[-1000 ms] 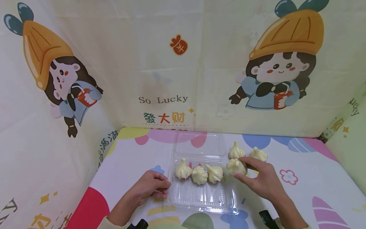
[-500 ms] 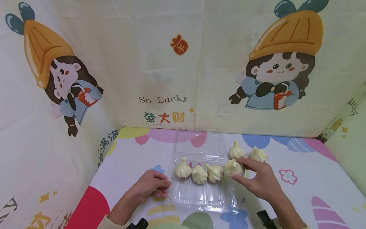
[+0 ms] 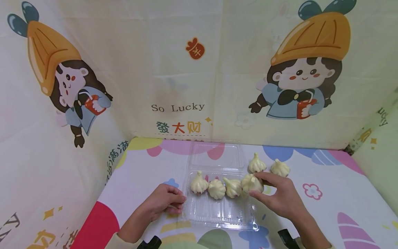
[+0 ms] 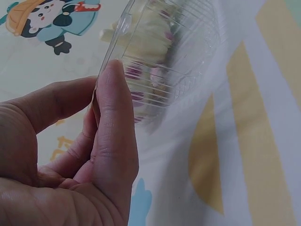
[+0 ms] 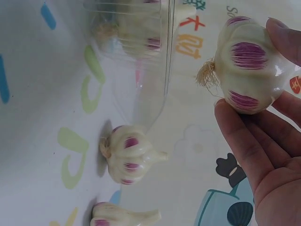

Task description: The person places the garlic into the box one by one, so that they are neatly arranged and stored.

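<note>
In the head view a clear plastic box (image 3: 217,216) lies with its lid folded back, and three garlic bulbs (image 3: 216,190) sit in a row in its far part. My left hand (image 3: 163,202) pinches the box's left rim; the left wrist view shows the thumb and fingers (image 4: 113,122) on the clear edge (image 4: 113,52). My right hand (image 3: 281,195) holds another garlic bulb (image 3: 251,183) between thumb and fingers at the box's right side. That bulb (image 5: 249,66), with purple streaks and dry roots, is off the table in the right wrist view.
Two more garlic bulbs, one (image 3: 256,163) just beyond the held one and one (image 3: 280,168) farther right, stand on the patterned tabletop (image 3: 146,166). The clear lid (image 3: 216,157) lies toward the back wall. Printed cloth (image 3: 233,86) hangs behind and at both sides.
My right hand has moved slightly left with its garlic bulb, toward the row in the box. The left hand has stayed at the box's left rim.
</note>
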Available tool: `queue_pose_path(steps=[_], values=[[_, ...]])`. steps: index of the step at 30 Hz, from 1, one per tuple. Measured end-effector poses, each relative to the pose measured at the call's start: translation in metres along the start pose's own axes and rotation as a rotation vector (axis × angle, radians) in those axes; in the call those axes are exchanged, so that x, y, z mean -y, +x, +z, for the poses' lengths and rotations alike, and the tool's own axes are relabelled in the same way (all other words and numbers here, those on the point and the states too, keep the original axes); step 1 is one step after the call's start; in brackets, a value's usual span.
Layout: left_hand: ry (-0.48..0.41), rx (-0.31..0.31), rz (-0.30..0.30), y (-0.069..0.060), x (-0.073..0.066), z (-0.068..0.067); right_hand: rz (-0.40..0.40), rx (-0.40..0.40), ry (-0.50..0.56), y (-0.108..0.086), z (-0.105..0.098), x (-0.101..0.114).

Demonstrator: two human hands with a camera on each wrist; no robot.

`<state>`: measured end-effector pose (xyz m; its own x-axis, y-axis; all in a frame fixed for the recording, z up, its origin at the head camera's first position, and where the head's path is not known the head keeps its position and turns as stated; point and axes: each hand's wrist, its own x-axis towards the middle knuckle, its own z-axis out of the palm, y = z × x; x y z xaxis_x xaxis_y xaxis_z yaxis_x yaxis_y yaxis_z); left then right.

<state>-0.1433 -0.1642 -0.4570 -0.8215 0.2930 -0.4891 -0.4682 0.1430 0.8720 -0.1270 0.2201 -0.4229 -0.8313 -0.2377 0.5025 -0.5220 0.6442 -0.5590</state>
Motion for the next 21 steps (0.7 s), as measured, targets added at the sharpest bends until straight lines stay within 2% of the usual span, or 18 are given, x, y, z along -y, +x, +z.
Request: queue_pose_path(steps=[21], values=[[0.007,0.001,0.003,0.0000,0.0009,-0.0001,-0.045,0.042,0.009,0.0017,0.0053,0.0088]])
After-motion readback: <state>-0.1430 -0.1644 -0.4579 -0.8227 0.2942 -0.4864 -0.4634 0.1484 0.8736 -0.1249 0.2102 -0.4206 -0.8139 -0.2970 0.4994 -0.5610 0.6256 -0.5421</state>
